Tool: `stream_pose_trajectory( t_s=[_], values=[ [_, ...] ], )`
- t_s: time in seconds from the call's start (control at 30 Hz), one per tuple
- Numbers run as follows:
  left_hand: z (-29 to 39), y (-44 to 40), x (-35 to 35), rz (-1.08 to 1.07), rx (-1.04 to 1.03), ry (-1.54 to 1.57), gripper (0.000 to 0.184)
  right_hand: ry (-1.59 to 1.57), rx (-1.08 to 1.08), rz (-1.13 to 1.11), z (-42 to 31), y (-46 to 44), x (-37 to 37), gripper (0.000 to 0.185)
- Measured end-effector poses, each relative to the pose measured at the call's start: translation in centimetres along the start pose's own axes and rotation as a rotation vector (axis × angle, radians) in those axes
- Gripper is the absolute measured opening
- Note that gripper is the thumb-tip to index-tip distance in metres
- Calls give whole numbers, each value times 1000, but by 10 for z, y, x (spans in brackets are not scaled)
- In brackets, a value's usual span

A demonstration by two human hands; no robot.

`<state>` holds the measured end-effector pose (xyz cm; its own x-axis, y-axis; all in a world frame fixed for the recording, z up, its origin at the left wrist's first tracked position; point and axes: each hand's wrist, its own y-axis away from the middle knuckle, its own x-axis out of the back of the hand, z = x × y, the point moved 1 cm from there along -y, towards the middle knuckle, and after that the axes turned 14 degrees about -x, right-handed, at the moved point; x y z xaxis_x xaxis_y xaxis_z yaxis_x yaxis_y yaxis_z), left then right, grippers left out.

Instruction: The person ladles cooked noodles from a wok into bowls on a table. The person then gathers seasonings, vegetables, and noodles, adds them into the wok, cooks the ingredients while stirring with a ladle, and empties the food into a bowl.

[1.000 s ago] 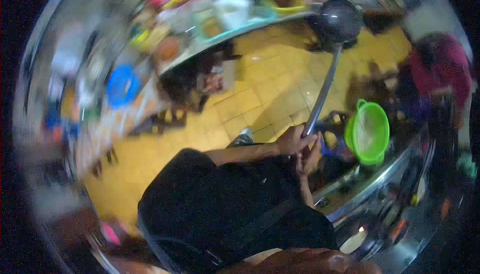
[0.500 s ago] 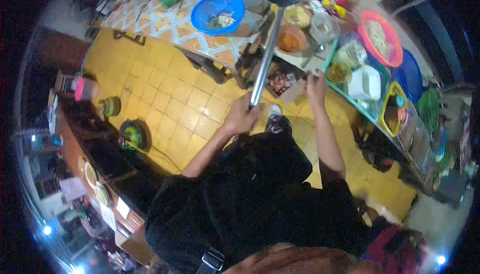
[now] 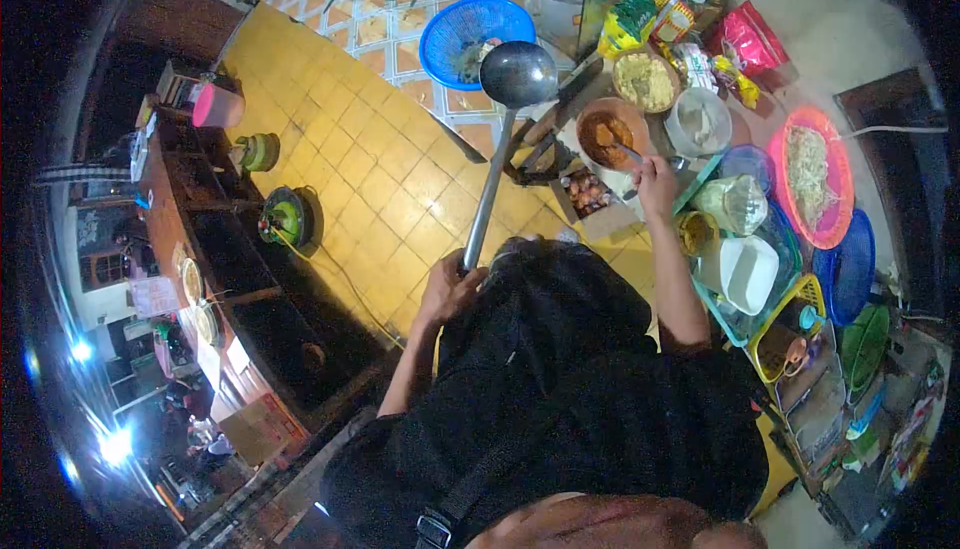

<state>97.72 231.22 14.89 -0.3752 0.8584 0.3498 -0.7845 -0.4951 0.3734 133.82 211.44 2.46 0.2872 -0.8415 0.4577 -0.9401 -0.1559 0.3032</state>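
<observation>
My left hand (image 3: 450, 287) is wrapped round the end of the long handle of a large metal ladle (image 3: 518, 77). The ladle's dark bowl points away from me and overlaps the blue basket (image 3: 437, 49) in the view. My right hand (image 3: 656, 189) pinches the handle of a small spoon (image 3: 628, 152). The spoon's tip reaches into a brown bowl of orange-red paste (image 3: 603, 136). Close by stand a bowl of pale yellow paste (image 3: 645, 82) and a clear tub with something white (image 3: 700, 121). Below the paste sits a box of shallots (image 3: 584, 193).
To the right are a pink basket of shredded white food (image 3: 808, 174), a teal tray (image 3: 708, 307) with a white container (image 3: 748, 274), and a yellow basket (image 3: 770, 349). A green gas cylinder (image 3: 262, 153) stands on the yellow tiles at left, near a long wooden counter (image 3: 170, 214).
My right hand has moved up to the paste bowl and now holds the spoon there. The ladle has come down and nearer, with my left hand still gripping it. The view has shifted.
</observation>
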Motion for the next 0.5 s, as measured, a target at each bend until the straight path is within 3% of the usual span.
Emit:
stream_pose_trajectory(
  t_s=[0.17,0.27,0.37,0.5],
  values=[
    [-1,-3,-1,5,-140,-109,22,-105,39,-13,9,7,13,21],
    [7,-5,-2,3,-133,-202,23,-243,-59,-54,-22,26,30,22],
    [42,0,-4,-11,-95,-312,25,-281,-39,-53,-48,41,43,20],
    [35,4,-1,-68,-113,-259,30,-257,40,-26,-75,49,43,21]
  ],
)
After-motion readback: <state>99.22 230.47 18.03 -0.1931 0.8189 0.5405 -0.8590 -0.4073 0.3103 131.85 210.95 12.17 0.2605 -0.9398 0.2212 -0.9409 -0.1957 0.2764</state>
